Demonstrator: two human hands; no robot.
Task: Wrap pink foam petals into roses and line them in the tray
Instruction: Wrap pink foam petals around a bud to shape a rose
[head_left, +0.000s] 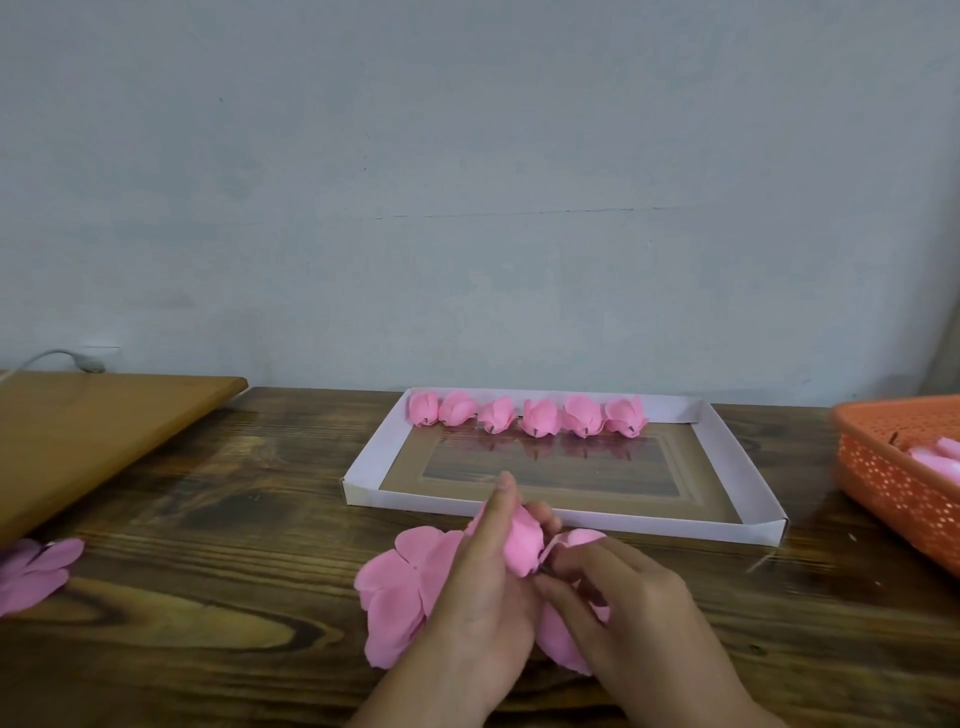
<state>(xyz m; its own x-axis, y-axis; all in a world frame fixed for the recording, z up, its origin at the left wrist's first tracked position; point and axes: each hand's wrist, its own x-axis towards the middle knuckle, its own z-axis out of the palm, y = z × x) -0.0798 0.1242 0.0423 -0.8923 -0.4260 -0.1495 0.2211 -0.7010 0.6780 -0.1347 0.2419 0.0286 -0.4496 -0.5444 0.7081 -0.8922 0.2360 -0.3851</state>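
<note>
step: mid-wrap, my read; a bud is being rolled between both hands just in front of the tray's near wall.
left hand (488, 587): curled round the half-made rose (522, 545), index finger stretched up along its left side, thumb side pressing petals in. Closed on the foam, not spread.
right hand (623, 608): fingertips pinched together at the bud's base, prob. on the small dark stem end; exact contact too blurred to tell.
loose petals (400, 592): still flat, fanning out left & below the hands on the desk (208, 597); more show under the right hand.
bud axis: tip points up and away toward the tray, base toward the person.
tray (561, 522): white, shallow, directly beyond the hands. Six finished roses (527, 415) line the far wall, stems facing the near side.
free slot: far-right end of that row, right of the last rose, else a new row nearer.
key relation: tray lies straight ahead of the bud; open slot sits ahead & to the right, so right hand is nearer for placing.
spare stock: orange basket (898, 467) far right w/ pink foam; extra petals (36, 571) at left desk edge.
</note>
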